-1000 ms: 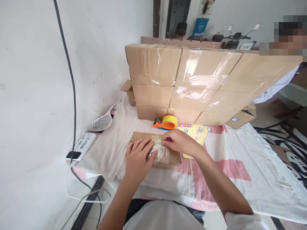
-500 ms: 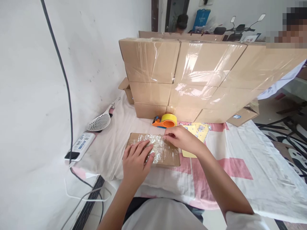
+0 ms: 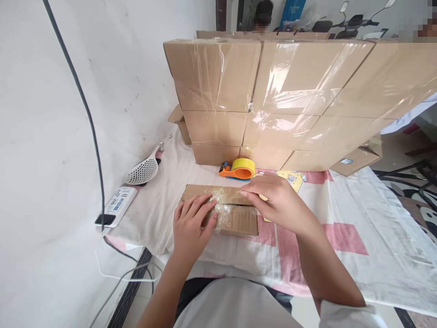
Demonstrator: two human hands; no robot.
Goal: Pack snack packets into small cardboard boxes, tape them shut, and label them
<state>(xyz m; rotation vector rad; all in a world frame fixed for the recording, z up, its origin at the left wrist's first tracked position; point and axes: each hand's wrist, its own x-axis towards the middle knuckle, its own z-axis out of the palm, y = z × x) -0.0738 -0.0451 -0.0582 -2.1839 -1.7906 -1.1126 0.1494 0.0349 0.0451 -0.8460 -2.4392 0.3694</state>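
Fingers (image 3: pixel 199 203) of one left hand (image 3: pixel 191 224) touch one carton (image 3: pixel 240 221).

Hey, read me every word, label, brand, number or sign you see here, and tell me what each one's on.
No text is clear enough to quote.
White device by the wall: blue and dark print, too blurred to read.
Small carton at right: blue-and-white sticker, too small to read.
Blue bag at the back: pale marks, too blurred to read.
Taped carton under the hands: no lettering visible.
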